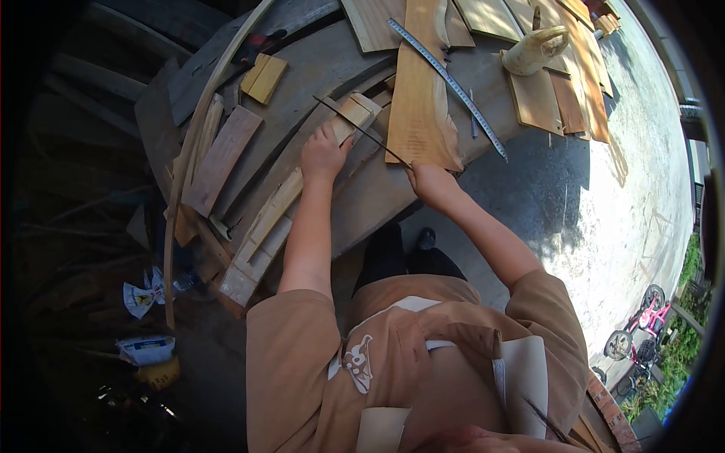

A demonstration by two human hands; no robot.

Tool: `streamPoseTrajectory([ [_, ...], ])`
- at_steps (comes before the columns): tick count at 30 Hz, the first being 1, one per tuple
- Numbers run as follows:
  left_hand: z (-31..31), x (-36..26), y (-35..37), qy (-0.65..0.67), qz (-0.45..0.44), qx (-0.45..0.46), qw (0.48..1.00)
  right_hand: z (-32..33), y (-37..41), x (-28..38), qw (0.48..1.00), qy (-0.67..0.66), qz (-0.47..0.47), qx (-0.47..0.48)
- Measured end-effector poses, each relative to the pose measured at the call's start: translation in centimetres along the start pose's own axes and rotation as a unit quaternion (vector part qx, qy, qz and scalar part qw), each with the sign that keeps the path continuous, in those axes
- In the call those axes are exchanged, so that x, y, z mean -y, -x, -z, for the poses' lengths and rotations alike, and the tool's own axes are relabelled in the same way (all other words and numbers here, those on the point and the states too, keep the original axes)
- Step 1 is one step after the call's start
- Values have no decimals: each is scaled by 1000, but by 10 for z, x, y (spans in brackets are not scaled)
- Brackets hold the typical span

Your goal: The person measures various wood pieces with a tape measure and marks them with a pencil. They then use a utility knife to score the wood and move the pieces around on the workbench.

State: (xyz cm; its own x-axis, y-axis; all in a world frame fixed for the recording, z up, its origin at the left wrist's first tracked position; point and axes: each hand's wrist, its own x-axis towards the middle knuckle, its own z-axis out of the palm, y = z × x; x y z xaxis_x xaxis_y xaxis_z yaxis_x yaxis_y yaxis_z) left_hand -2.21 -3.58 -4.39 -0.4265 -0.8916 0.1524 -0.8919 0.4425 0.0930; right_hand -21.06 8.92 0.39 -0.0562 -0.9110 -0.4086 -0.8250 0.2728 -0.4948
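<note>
Workbench [362, 200] | left hand [323, 155] clasps wooden strip [276, 208] | right hand [429, 181] closed on thin blade [359, 130] crossing strip

Left hand [323, 153] holding plank [276, 204], right [429, 181] gripping rod [362, 130]

The person wears a tan short-sleeved cotton T-shirt [393, 355] whose loose sleeves end well back from the left hand [323, 155] and the right hand [430, 181], leaving both forearms bare down to the wrists. A white cartoon print [359, 362] marks the chest on the left hand's side, and pale cream fabric panels [525, 377] lie on the right hand's side. Between the forearms, nearer the right hand, show black trousers [393, 260] and a black shoe [427, 238].
</note>
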Motion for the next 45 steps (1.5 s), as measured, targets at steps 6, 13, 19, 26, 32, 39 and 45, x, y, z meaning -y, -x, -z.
streamPoseTrajectory([
  [6,-1,-2,-1,-3,3,-7,1000,-23,-83,34,995,-45,73,-58],
  [13,2,0,1,30,1,4,1000,-13,0,-8,1000,-6,14,-26],
  [19,1,2,3,38,-2,9,999,1,0,2,1000,19,-7,9],
  [26,7,2,1,54,13,34,998,-12,-83,45,995,-16,78,-59],
  [32,8,1,-1,48,16,40,998,8,27,-3,999,21,-27,7],
  [39,7,1,1,49,14,44,998,4,-69,37,998,14,64,-6],
  [45,9,2,2,58,13,47,997,-10,1,5,1000,9,-5,-7],
])
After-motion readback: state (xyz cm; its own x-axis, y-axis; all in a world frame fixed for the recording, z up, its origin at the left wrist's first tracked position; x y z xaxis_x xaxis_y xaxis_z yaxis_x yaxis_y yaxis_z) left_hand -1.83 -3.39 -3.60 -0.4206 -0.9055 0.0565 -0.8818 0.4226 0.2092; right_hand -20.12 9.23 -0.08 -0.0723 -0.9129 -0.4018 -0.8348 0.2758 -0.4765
